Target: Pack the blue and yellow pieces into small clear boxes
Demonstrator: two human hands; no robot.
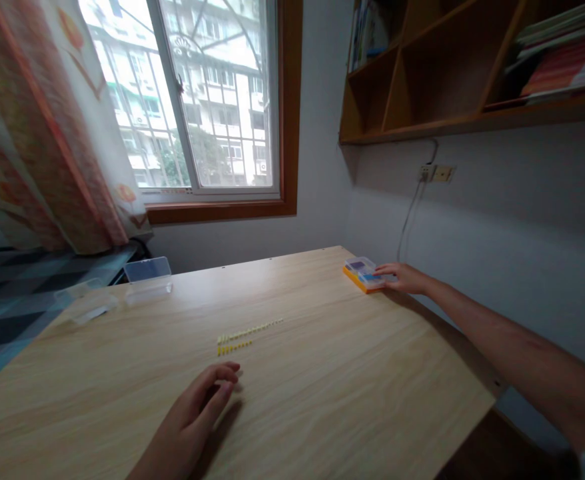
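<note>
My right hand (405, 279) reaches to the far right edge of the table, its fingers and thumb at the near end of a small clear plastic box (371, 280) with something blue inside. That box rests on an orange base (355, 280), beside another clear compartment with a dark purple content. Low in the view, my left hand (205, 407) hovers over or rests on the table, fingers loosely bent and apart, with nothing visible in them. Just beyond it lie a row of tiny pale yellow pieces (247, 331) and a shorter row of deeper yellow pieces (233, 348).
On the wooden table (322, 387), an open clear plastic box (148, 283) stands at the far left. Near it are another clear container (85, 293) and a small white slip (96, 312). A shelf (447, 113) hangs above the right side; a cable (409, 217) runs down the wall.
</note>
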